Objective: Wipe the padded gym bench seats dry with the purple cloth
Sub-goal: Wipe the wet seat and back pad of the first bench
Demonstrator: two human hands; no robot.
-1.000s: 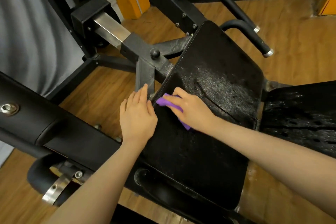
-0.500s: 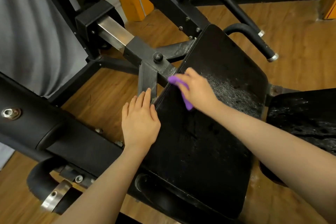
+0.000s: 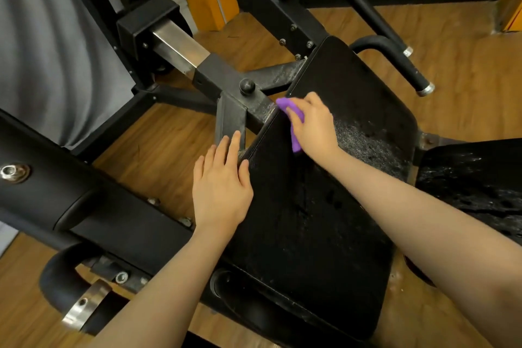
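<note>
Grey fabric (image 3: 42,45) fills the far left, with a thick black padded roller (image 3: 48,189) and its metal bolt just below it. A black steel frame (image 3: 226,85) with a bare silver square tube (image 3: 176,44) runs diagonally from the far left toward the middle, above a brown wood-grain floor (image 3: 158,144). A curved black handle with a chrome collar (image 3: 84,309) sits at the near left.

Right of that, the left hand (image 3: 221,186) lies flat, fingers straight and together, on the left edge of the padded seat (image 3: 310,220); its thumb rests on the black pad while the fingertips reach toward the frame bracket.

The seat itself is a large black pad running from near centre to far right of centre. Its nearer part looks dull and mostly dry, while a patch of fine glistening droplets (image 3: 367,135) shows on its far right side.

The right hand (image 3: 312,124) holds the purple cloth (image 3: 289,114) bunched under its curled fingers, pressed onto the seat at its far left edge, just beside the frame. Purple shows past the fingertips and along the thumb side of the palm.

Two black grip bars with chrome ends (image 3: 406,65) stick out beyond the seat's far corner. At the right, a second black pad (image 3: 474,178) lies apart from the first, covered in beads and streaks of water
</note>
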